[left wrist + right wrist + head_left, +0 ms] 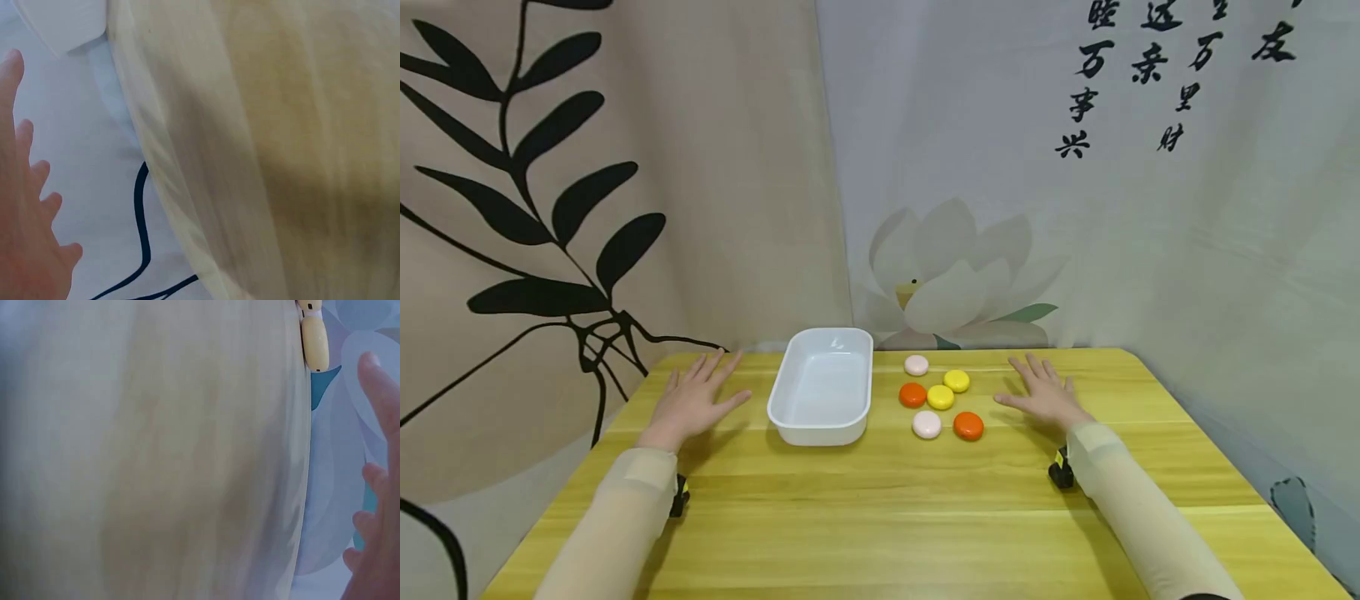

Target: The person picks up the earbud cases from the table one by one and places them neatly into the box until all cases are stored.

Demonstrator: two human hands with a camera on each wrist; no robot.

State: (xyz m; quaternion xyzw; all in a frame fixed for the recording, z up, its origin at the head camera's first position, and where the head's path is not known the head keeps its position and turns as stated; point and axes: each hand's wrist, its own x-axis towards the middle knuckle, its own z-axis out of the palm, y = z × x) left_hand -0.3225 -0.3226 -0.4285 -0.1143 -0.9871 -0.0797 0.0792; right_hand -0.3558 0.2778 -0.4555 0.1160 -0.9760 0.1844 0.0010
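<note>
Discs (pixel 940 397): 9 o'clock of your right grip (pixel 1041 396) | white tray (pixel 823 383): 3 o'clock of your left grip (pixel 694 402) | both grips released

Tabletop (pixel 169 456): left and centre filled.
Yellow pieces (pixel 315 345): seen at upper right.
Right grip (pixel 384 519): fingers shown apart, right edge.
Petal-printed cloth (pixel 334 462): glimpsed at right.

Two orange discs (pixel 968 426), two yellow discs (pixel 940 397), two pale discs (pixel 927 425), one tray (pixel 822 435).
</note>
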